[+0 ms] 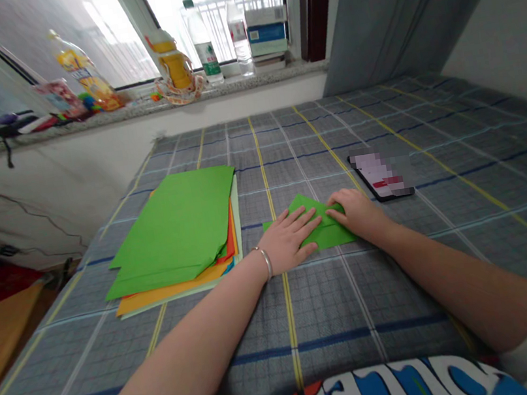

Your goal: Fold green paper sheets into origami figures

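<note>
A folded piece of green paper (pixel 321 236) lies on the plaid cloth, with a pointed top and creases across it. My left hand (pixel 292 236), a silver bangle at its wrist, rests flat over the paper's left part with its fingers spread. At the right side, my right hand (pixel 355 213) has its thumb and curled fingers closed on the paper's edge. Part of the paper is hidden under both hands. Left of my left hand is a stack of coloured paper sheets (pixel 183 223), green on top, with orange, red and pale edges showing beneath.
A phone (pixel 382 176) with a lit screen lies beyond my right hand. The plaid cloth (pixel 319 308) covers the whole surface. On the windowsill stand a yellow cup (pixel 173 66), clear bottles (pixel 204 44), a drink bottle (pixel 86 72) and boxes (pixel 267 32). A grey curtain (pixel 375 16) hangs right.
</note>
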Demonstrator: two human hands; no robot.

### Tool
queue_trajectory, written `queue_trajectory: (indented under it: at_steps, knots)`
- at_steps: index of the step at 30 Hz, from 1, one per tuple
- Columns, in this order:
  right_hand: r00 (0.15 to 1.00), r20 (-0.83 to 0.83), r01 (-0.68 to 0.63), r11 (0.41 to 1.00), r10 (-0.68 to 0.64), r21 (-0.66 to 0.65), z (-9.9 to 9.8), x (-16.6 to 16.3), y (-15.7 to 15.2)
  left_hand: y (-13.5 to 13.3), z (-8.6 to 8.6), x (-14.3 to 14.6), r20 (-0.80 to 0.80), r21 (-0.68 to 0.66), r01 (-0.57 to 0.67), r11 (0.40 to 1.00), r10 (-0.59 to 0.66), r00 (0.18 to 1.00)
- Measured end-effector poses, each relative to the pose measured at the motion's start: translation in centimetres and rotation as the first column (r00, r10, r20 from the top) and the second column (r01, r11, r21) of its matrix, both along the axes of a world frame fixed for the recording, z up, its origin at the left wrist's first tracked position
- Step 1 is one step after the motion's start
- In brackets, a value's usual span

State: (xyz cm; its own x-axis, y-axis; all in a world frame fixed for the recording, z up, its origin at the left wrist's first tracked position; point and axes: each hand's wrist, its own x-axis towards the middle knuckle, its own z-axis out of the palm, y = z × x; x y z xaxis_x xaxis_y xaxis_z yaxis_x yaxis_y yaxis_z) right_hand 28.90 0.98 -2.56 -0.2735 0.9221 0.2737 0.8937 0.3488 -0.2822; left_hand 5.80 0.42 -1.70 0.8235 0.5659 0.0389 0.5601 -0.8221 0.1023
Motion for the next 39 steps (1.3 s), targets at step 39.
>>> queue_trajectory:
  at_steps: [39]
  knots:
    - [0.940, -0.278, 0.129, 0.962, -0.196, -0.242, 2.0, 3.5, -0.7, -0.2, 0.1, 0.0, -0.012, 0.011, -0.003, 1.000, 0.003, 1.000]
